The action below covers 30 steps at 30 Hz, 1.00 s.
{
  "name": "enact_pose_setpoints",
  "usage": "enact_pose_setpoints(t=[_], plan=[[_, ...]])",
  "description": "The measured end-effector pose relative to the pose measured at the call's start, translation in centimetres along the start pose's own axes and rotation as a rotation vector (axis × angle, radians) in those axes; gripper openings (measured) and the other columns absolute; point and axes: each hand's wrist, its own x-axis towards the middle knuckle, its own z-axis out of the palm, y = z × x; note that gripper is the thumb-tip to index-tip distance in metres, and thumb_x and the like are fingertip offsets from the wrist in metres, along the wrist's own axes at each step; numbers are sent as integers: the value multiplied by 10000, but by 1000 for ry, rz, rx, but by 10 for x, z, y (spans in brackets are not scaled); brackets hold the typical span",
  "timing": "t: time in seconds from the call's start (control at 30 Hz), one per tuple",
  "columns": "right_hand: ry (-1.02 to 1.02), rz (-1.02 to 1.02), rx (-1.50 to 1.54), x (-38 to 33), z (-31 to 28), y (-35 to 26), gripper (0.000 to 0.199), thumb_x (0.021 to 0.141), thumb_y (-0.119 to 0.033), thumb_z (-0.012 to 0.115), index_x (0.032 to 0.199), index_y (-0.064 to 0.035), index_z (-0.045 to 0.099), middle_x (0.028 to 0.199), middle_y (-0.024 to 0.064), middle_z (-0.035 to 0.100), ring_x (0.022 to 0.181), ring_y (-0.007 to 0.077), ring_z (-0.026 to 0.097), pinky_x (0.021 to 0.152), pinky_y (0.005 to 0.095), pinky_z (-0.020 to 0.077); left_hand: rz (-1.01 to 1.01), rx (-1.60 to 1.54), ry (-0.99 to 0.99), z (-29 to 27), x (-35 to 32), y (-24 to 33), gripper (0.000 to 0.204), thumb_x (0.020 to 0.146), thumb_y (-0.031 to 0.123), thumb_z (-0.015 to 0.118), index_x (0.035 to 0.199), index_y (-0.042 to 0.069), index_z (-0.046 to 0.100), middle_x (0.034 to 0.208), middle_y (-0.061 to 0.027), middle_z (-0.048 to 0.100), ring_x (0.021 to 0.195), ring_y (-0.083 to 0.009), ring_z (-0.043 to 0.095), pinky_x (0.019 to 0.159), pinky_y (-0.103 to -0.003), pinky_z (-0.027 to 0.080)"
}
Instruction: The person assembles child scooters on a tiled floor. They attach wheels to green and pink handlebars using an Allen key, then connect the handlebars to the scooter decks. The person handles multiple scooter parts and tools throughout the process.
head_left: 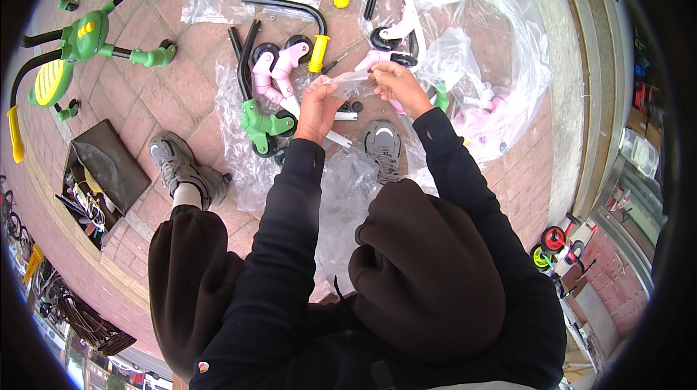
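A small clear plastic bag [353, 86] is stretched between my two hands above the paving. My left hand [318, 108] grips its left side, thumb pressed against the fingers. At the bag's right end, my right hand [401, 88] is closed in a pinch; something small and dark shows at its fingertips, too small to name. Below the bag lie small black round parts [352, 107]. Near my left hand are pink wheel legs [284, 63] with black wheels, a green wheel leg [263, 127] and a black bent handlebar with a yellow grip [318, 52].
Crumpled plastic sheeting [508, 19] surrounds pink parts on the right. Green ride-on toys [86, 40] with yellow seats stand at far left. An open dark toolbox [109, 165] sits by my left shoe [181, 165]. A screwdriver [335, 62] lies beyond my hands. A concrete step [581, 99] borders the right.
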Motion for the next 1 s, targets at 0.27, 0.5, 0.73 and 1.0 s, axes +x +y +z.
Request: enact_pose_setpoints(t=[0.27, 0.5, 0.73, 1.0], plan=[[-116, 12, 302, 16, 9, 22, 177, 841, -80, 556, 999, 1, 558, 883, 52, 605, 789, 120, 589, 705, 247, 481, -9, 527, -230, 7, 1, 0, 104, 749, 65, 561, 691, 92, 480, 1043, -120, 627, 949, -148, 547, 908, -310, 363], [-111, -52, 394, 7, 3, 30, 141, 803, 7, 571, 937, -32, 595, 883, 14, 603, 818, 94, 574, 755, 228, 453, 189, 313, 155, 3, -9, -10, 284, 875, 332, 553, 977, 67, 570, 1240, -82, 504, 1065, -156, 459, 902, -344, 352], [-122, -121, 316, -3, 4, 22, 170, 788, -3, 567, 951, -42, 600, 877, 4, 602, 791, 69, 560, 713, 210, 447, -90, 247, 239, 5, -7, -17, 409, 914, 342, 484, 1158, 15, 512, 1097, -85, 554, 935, -138, 534, 771, -294, 425], [35, -319, -320, -25, 24, -7, 291, 709, -2, 642, 994, -35, 592, 936, 66, 599, 839, 162, 566, 688, 281, 438, -31, 461, 199, 5, -4, -21, 111, 819, -23, 541, 901, 21, 600, 707, 9, 586, 551, -48, 495, 507, -170, 380]])
